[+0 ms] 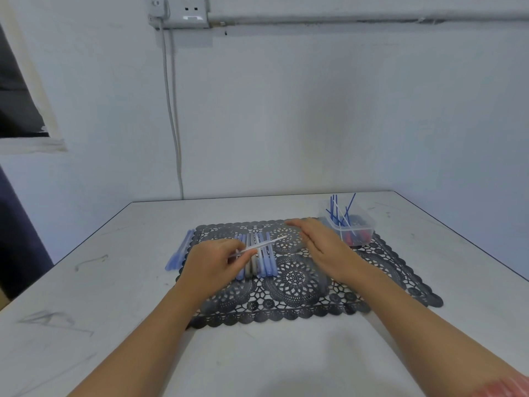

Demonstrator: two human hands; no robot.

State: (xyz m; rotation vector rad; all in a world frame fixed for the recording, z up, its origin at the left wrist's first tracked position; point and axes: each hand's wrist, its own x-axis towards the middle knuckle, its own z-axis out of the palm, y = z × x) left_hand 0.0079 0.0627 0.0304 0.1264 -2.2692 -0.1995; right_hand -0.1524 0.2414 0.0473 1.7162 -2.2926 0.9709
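The thumb and fingertips (248, 252) of the left hand (211, 262) are curled in and pinch the near end of a thin, pale plastic pen tube (269, 243). Most of its length juts free toward the right and slightly up, probably so that something can be fitted into the open end. The tube hangs just above a row of blue and grey plastic pen barrels (264, 262), which lie side by side on the mat. They seem laid parallel so each can be picked up in turn.

The right hand (323, 245) is spread flat, palm down, its fingers nearly straight and holding nothing. It hovers over the far right part of the black lace-pattern placemat (292, 282), next to the clear rectangular plastic tub (369, 224). Thin blue ink refills (333, 207) stand slanted in that tub, with red and dark pieces at its bottom, so the hand looks placed to fetch a part from it.

A few more blue pens (179, 253) lie apart at the mat's left edge, perhaps as a finished pile. The mat rests on a scuffed white table (257, 353).
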